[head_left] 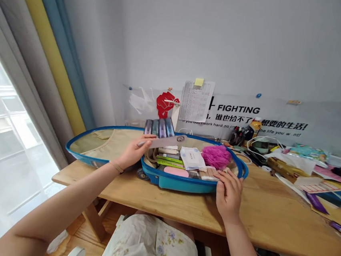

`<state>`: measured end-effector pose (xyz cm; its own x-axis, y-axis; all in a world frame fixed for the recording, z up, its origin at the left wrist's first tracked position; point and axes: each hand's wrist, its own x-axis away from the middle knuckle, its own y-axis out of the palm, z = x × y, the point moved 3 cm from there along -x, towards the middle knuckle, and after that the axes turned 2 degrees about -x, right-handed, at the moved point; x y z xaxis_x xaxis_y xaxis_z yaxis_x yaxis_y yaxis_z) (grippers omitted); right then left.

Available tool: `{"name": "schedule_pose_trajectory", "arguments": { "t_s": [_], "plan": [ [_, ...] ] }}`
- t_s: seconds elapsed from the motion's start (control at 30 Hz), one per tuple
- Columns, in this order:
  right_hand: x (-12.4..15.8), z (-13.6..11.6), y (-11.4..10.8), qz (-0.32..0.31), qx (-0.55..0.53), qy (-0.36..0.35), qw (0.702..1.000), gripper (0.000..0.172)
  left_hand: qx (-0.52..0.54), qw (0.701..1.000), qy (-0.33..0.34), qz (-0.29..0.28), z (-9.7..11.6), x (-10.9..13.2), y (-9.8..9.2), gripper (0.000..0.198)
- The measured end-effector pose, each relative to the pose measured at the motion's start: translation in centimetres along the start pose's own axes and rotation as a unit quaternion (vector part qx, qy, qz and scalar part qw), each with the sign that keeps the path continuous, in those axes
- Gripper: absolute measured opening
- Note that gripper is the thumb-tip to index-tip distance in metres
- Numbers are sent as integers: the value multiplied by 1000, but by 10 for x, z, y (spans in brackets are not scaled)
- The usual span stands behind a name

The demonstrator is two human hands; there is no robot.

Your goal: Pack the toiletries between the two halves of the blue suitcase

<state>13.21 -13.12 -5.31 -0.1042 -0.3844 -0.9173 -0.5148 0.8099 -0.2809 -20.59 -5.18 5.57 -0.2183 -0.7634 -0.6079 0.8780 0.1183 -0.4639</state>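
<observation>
An open blue suitcase (180,183) lies on the wooden table (270,218), its beige-lined lid (105,144) folded out to the left. Inside are a pink bath pouf (216,155), a white tissue pack (192,158), green boxes (169,161), a pink case (176,171) and dark upright packs (160,128). My left hand (133,152) is closed on a grey strap with a metal snap (169,141) stretched over the contents. My right hand (229,194) rests at the suitcase's front right rim, fingers curled beside a pack of cotton swabs (210,173).
The table's right half holds a clutter of papers, cables, a bottle (254,128) and packets (306,153). A wall poster (238,110) and pinned sheet (195,101) hang behind. Curtains (54,52) and a bright window (4,128) stand at the left. My lap shows below the table edge.
</observation>
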Motion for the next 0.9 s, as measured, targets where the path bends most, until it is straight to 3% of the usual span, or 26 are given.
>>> {"name": "schedule_pose_trajectory", "arguments": {
  "t_s": [0.17, 0.3, 0.43, 0.5, 0.67, 0.8, 0.9],
  "plan": [
    [1, 2, 0, 5, 2, 0, 1000, 32, -22, 981, -7, -193, -7, -3, 38, 65],
    [2, 3, 1, 10, 4, -13, 1000, 30, -60, 940, -23, -334, -11, -10, 42, 67],
    [1, 0, 0, 18, 5, -29, 999, 29, -88, 875, 2, -475, 0, -10, 43, 70],
    [0, 0, -1, 16, 6, -22, 1000, 31, -110, 863, -10, -493, 3, -11, 47, 73],
    [2, 3, 0, 9, 1, -5, 1000, 30, -184, 894, -44, -407, -1, -18, 58, 73],
    [2, 3, 0, 10, 1, -13, 1000, 30, -252, 840, -76, -475, -12, -16, 69, 94],
    [1, 2, 0, 13, 4, -21, 1000, 29, -259, 833, -88, -482, -17, -18, 75, 94]
  ]
}}
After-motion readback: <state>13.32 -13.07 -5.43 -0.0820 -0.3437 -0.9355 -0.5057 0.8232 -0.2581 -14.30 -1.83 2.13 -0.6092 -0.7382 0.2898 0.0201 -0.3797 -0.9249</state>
